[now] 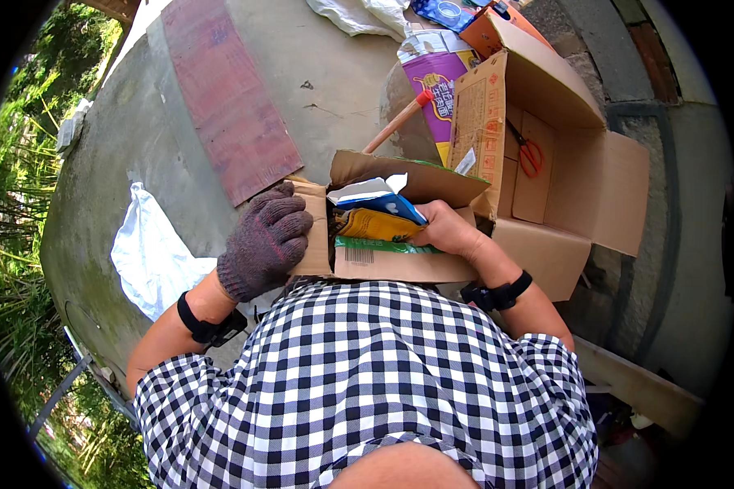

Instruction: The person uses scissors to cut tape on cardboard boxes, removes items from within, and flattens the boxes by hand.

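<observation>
An opened cardboard box (397,266) stands against my checked shirt, its flaps folded outward. My left hand (269,238), in a dark knitted glove, is closed around the box's left flap (311,227). Bare, my right hand (446,229) reaches into the box from the right. Its fingers grip a blue-and-white carton (376,197) with a torn top edge and a yellow printed package (376,225) lying against it. Part of the box's inside and my right fingertips are hidden.
To the right stands a larger open carton (572,177) holding orange-handled scissors (531,158). A red-tipped wooden handle (397,122) sticks out behind the small box, near a purple flattened package (431,91). A reddish board (232,104) and white cloth or plastic (153,250) lie on the left.
</observation>
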`<state>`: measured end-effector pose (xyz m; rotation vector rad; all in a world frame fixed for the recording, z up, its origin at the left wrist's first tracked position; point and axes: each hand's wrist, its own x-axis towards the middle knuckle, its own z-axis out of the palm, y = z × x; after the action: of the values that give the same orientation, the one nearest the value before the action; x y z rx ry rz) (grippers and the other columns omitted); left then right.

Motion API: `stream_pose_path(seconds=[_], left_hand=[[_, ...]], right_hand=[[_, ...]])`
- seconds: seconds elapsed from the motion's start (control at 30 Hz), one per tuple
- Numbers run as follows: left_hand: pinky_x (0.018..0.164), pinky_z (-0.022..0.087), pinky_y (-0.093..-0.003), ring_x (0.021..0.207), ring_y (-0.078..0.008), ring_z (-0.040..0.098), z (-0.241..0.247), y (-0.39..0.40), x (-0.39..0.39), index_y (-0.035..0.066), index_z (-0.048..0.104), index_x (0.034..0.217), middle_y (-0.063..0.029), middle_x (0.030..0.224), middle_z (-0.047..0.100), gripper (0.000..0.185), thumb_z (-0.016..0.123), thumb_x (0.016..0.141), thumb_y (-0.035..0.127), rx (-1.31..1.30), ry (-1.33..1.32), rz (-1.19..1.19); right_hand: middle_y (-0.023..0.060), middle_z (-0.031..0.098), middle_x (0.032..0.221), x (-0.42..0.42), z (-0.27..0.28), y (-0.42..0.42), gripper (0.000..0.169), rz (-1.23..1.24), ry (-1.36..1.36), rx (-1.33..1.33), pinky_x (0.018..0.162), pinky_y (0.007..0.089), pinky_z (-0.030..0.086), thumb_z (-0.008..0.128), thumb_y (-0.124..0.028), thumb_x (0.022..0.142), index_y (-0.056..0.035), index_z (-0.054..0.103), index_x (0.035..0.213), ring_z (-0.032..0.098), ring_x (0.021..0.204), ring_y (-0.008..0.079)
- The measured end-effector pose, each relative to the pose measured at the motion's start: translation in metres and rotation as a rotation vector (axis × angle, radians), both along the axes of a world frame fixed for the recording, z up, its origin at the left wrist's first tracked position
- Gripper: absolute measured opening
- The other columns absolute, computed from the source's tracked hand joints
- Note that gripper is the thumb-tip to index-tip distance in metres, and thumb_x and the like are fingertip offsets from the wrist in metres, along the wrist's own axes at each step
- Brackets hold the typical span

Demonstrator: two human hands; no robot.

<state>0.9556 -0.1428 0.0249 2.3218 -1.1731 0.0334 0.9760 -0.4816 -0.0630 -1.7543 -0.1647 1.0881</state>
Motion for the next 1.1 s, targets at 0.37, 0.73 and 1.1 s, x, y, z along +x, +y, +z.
stream_pose_path(seconds=[0.37,0.73,1.1], left_hand=[[0.103,0.048,-0.0363,0.122,-0.0238,0.059,-0.073,0.024,0.055,0.000,0.057,0.135,-0.0149,0.135,0.062,0.045,0.067,0.091,0.006,-0.681,1.213,0.579],[0.099,0.050,-0.0304,0.111,-0.0166,0.062,-0.140,0.029,0.006,0.004,0.055,0.140,-0.0092,0.131,0.063,0.042,0.060,0.100,0.014,-0.931,1.787,0.418],[0.088,0.054,-0.0254,0.103,-0.0122,0.064,-0.178,-0.047,-0.039,0.005,0.058,0.138,-0.0058,0.123,0.066,0.038,0.057,0.101,0.011,-0.913,1.662,0.661]], right_hand=[[0.0038,0.071,0.085,-0.024,-0.013,0.032,0.032,-0.027,-0.022,0.116,0.079,0.0274,0.052,0.075,0.005,0.073,0.0017,0.071,0.104,0.059,0.079,0.0094],[0.0149,0.071,0.081,-0.038,-0.033,0.047,0.032,-0.130,0.006,0.080,0.072,0.0343,0.052,0.069,0.003,0.070,0.0018,0.072,0.101,0.062,0.073,0.0189],[0.0206,0.072,0.101,-0.088,-0.037,0.026,0.028,0.030,-0.178,-0.303,0.084,0.0450,0.054,0.061,-0.011,0.082,-0.0066,0.075,0.106,0.069,0.094,0.0392]])
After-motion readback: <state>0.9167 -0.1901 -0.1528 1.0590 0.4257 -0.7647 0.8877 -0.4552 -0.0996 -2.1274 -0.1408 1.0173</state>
